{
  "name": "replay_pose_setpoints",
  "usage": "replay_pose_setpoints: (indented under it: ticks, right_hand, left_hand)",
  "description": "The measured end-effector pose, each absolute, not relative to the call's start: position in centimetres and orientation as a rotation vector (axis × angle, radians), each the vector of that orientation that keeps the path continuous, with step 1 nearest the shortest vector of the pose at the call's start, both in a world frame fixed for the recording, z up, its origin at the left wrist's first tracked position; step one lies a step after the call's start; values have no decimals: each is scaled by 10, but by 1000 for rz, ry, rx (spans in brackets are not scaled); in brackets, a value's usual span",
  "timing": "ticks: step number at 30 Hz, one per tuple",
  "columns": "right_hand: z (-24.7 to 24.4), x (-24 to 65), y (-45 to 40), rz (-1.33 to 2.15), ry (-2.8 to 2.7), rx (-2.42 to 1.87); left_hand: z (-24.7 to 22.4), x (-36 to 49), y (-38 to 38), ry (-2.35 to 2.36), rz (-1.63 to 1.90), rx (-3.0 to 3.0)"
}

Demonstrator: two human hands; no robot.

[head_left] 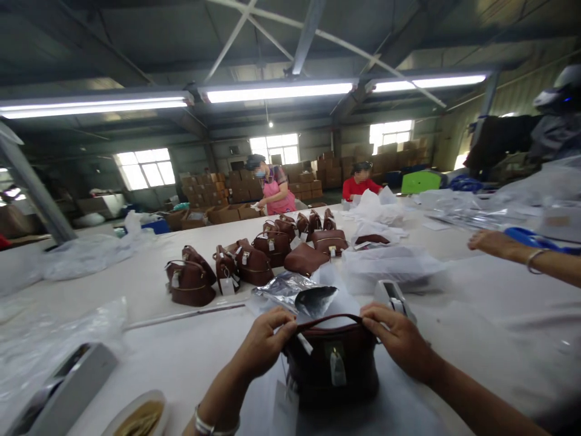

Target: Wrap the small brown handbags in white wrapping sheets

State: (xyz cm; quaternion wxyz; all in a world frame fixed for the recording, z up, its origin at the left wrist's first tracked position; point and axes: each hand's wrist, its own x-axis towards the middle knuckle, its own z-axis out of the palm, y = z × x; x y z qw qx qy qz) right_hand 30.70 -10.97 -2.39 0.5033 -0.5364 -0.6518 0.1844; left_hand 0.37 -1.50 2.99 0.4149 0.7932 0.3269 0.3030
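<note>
A dark brown handbag (333, 366) stands upright on the table in front of me, with a wrapped tag hanging at its front. My left hand (265, 342) pinches the left end of its handle. At the handle's right end, the fingers of my right hand (399, 339) are closed on it too. Just behind the bag lies a crumpled silver foil packet (295, 293). Several brown handbags with white tags, among them one at the left (190, 284), stand farther back.
Another person's hand (497, 243) reaches in from the right. A grey device (394, 298) sits behind my right hand. At the lower left are a grey box (68, 387) and a round bowl (140, 418). Two people work beyond the white table (190, 345).
</note>
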Motion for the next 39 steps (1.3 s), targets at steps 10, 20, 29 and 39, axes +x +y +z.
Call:
replay_pose_setpoints:
  ticks: [10, 20, 29, 39]
  right_hand:
    - [-6, 292, -97, 858, -1318, -1530]
    - [-31, 319, -110, 614, -1421, -1295]
    - [-45, 319, -108, 737, -1339, -1187]
    - [-57, 314, -102, 859, -1051, -1174]
  left_hand:
    - [-4, 21, -16, 818, 737, 1356]
    - [-18, 8, -10, 980, 875, 1325]
    - [-29, 13, -8, 986, 961, 1268]
    - [-34, 15, -7, 941, 956, 1083]
